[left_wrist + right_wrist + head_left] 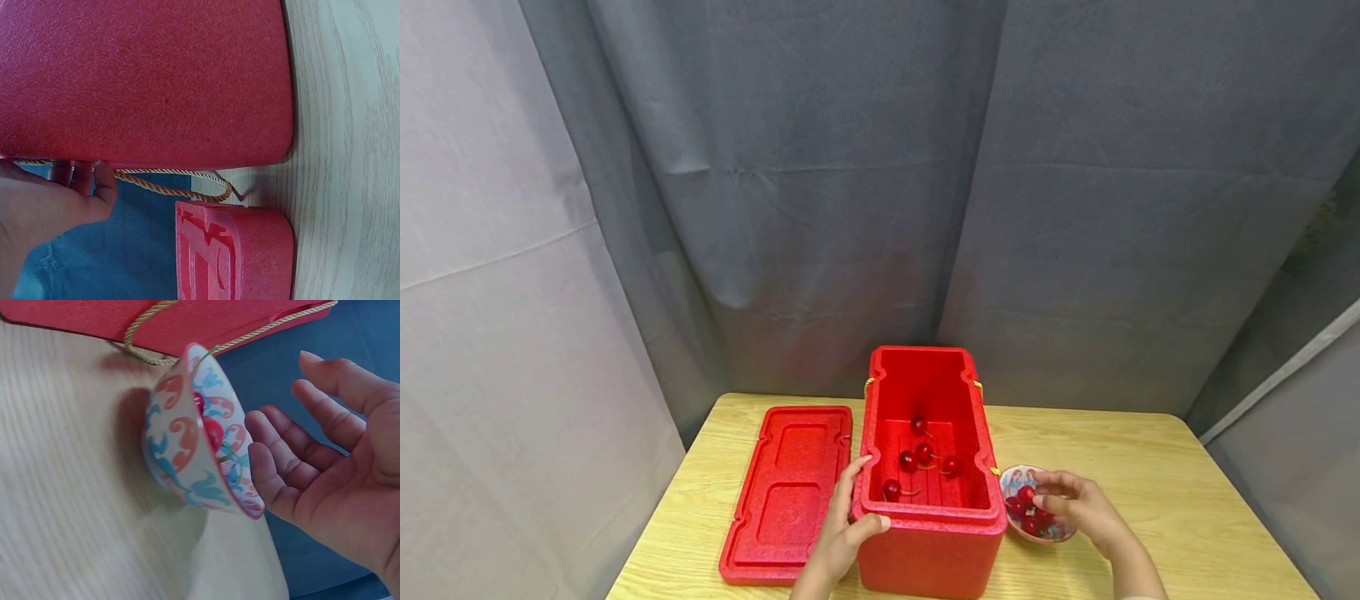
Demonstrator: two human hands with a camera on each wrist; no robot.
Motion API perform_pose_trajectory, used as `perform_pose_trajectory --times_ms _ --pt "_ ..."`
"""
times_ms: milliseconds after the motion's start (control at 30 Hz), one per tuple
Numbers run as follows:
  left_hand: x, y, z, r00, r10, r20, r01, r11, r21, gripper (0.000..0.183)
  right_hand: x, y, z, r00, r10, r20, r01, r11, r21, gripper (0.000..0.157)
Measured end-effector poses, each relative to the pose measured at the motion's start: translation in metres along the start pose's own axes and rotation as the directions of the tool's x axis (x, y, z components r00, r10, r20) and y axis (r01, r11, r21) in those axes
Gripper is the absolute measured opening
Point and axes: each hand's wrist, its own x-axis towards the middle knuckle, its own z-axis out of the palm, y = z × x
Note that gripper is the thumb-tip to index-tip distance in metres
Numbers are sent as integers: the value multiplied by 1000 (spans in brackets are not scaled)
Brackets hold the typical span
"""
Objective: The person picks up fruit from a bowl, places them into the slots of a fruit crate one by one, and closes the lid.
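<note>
A deep red foam box [931, 557] stands uncovered, with several stemmed cherries [924, 452] on its floor. My left hand [841, 533] grips its near left corner, thumb on the front rim and fingers along the left side. From the left wrist, that hand [56, 203] shows beside the box wall [150, 81]. To the box's right sits a patterned bowl [175, 440] with several cherries [213, 433] in it. Over the bowl's right side hovers my right hand [1078, 504]; the right wrist view shows its fingers loosely bent, holding nothing.
The red lid [790, 492] lies flat left of the box. Gold cord handles [169, 184] hang at the box's sides. The light wooden table [1180, 500] ends at grey curtains [820, 250] behind and at both sides.
</note>
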Motion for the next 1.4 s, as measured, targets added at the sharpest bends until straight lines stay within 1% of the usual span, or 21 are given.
perform_pose_trajectory --times_ms 100,267,500,567,733,900,1067,1167,1333,1400 --pt "0 0 0 1000 11 1 -11 1000 8 72 1 6 1 1000 23 0 -23 1000 22 50" --pt "0 0 0 1000 -9 -16 9 999 34 72 3 12 4 999 51 -11 -51 998 35 46" --pt "0 -2 -1 1000 -11 -28 13 998 56 72 7 15 5 999 46 -10 -46 999 27 45" --pt "0 -3 -1 1000 -15 -27 16 998 56 72 7 15 5 999 40 4 -41 999 32 46" --pt "0 -4 -1 999 -20 -29 21 999 45 72 7 16 7 999 15 49 -16 1000 25 49" --pt "0 -3 -1 1000 -16 -26 17 1000 27 71 11 19 10 997 23 77 -24 1000 10 47" --pt "0 -3 -1 1000 -18 -19 18 1000 8 71 14 20 12 996 35 86 -35 999 4 47" --pt "0 -3 -1 1000 -16 -17 16 1000 5 71 15 21 13 995 23 94 -23 1000 -5 47" --pt "1 -2 0 1000 -13 -25 14 999 32 72 17 22 14 993 -3 117 8 999 -37 49" --pt "1 -2 0 1000 -5 -20 6 1000 28 72 18 22 15 994 -7 111 12 999 -46 49"
